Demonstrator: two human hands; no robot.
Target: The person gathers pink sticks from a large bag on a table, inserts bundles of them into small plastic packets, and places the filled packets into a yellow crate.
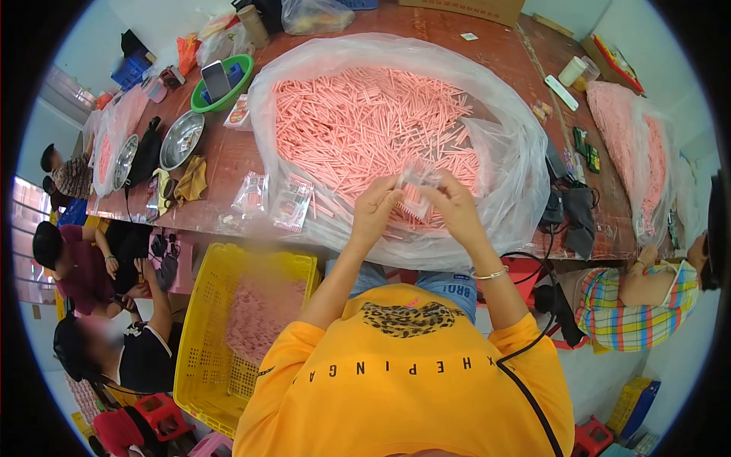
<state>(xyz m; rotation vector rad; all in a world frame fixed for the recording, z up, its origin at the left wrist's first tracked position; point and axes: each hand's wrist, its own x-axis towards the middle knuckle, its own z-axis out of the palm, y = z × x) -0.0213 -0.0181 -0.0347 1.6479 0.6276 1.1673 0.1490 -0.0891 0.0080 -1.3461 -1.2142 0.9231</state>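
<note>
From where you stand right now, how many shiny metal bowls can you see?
2. One metal bowl sits near the green basin; the other bowl is farther left, beside a clear bag of pink sticks. Others may be hidden.

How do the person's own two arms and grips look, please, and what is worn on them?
The left grip and right grip wear no gloves. The left sleeve and right sleeve are short and orange-yellow, leaving the forearms uncovered; the left one bears a small dark marking. A thin silver-coloured bracelet circles the right wrist.
</note>
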